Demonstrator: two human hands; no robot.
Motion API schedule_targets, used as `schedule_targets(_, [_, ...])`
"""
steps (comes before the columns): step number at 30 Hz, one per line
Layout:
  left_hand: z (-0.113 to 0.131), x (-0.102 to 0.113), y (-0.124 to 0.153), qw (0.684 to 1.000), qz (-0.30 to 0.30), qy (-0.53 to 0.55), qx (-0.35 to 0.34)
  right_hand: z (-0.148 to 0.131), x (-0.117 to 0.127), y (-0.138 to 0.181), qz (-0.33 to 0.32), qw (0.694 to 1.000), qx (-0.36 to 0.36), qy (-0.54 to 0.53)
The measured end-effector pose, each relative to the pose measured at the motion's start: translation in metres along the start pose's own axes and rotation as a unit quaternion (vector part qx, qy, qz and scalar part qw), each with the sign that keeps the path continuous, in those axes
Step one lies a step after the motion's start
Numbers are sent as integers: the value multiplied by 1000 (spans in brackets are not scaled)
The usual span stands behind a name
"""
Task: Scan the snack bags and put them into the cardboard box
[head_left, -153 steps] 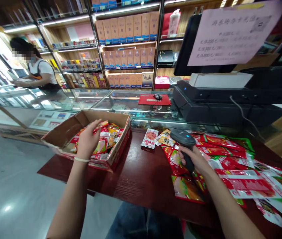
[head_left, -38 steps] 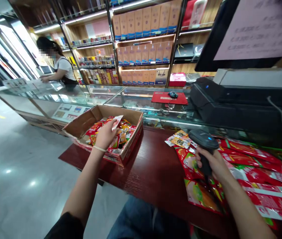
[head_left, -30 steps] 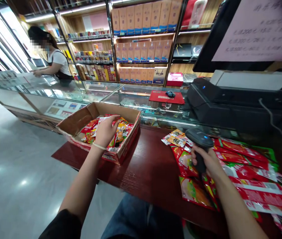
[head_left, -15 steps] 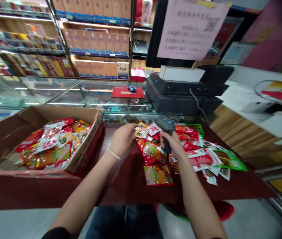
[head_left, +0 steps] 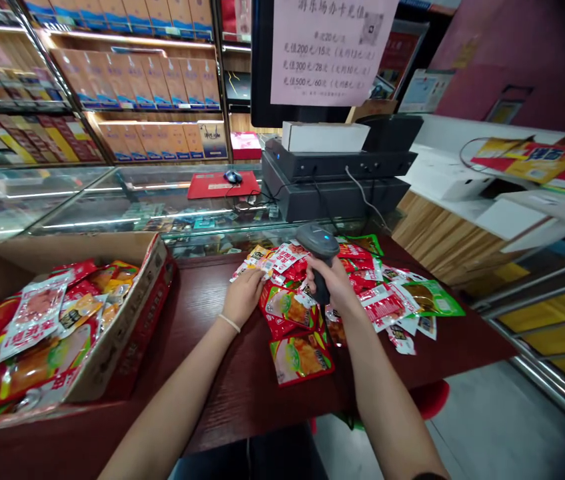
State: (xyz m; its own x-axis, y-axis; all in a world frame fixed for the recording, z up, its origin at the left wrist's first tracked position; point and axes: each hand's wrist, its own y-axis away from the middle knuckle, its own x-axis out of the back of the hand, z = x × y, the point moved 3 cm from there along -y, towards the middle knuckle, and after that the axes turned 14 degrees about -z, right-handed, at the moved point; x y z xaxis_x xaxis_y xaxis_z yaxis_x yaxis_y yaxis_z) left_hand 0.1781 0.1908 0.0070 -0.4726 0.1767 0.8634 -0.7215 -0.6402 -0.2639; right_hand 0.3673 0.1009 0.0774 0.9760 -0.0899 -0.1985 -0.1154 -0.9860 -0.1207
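Across the dark surface (head_left: 232,390), the left hand (head_left: 242,298) has been brought from the cardboard box (head_left: 135,313) to the heap of snack packets (head_left: 287,307), fingers (head_left: 255,277) laid on a small packet (head_left: 262,260), grip not discernible, while the barcode scanner (head_left: 317,241) is kept clenched in the right hand (head_left: 335,288).

One scanner (head_left: 317,243), one cardboard box (head_left: 130,313)

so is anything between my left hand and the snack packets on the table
Nothing visible does. The left hand touches the left edge of the snack packets; the right hand holds the scanner beside it, over the pile, not between them.
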Motion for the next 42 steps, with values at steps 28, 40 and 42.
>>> schedule_targets(28, [-65, 7, -1, 514, 227, 813, 155, 28, -65, 3, -97, 983, -93, 121])
schedule_targets(40, [-66, 5, -1, 539, 229, 795, 159, 35, -58, 3, -135, 964, -156, 166])
schedule_targets(42, [-64, 5, -1, 554, 222, 787, 159, 32, -55, 2, -117, 972, -143, 145])
